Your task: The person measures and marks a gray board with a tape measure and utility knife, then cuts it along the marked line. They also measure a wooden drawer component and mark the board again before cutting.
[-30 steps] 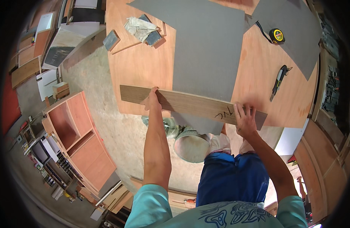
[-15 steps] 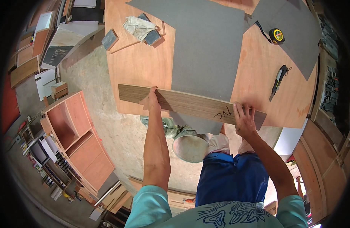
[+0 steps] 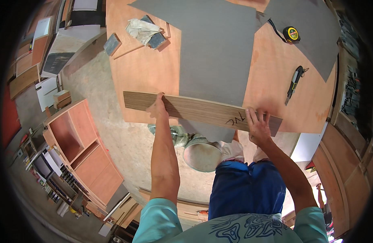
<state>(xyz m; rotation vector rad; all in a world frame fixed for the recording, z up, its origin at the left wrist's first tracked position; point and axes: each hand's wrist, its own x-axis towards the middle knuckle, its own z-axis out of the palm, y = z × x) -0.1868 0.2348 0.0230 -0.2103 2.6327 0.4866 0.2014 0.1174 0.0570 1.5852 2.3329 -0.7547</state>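
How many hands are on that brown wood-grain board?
2. The left hand is on the brown wood-grain board left of its middle; the right hand is near its right end. Some fingers may be hidden, but no other hand shows there.

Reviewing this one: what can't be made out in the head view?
Head view:
- grey sheet: strip hidden by the wood-grain board; far end cut off by top edge
- dark block: partly covered by pale cloth
- board's underside: faces away
- shelf items: too small to identify

Shows well-lit plywood (image 3: 146,77), soft shadow beside the right hand (image 3: 259,128), white glare at lower right; bends and blackens toward the rim.
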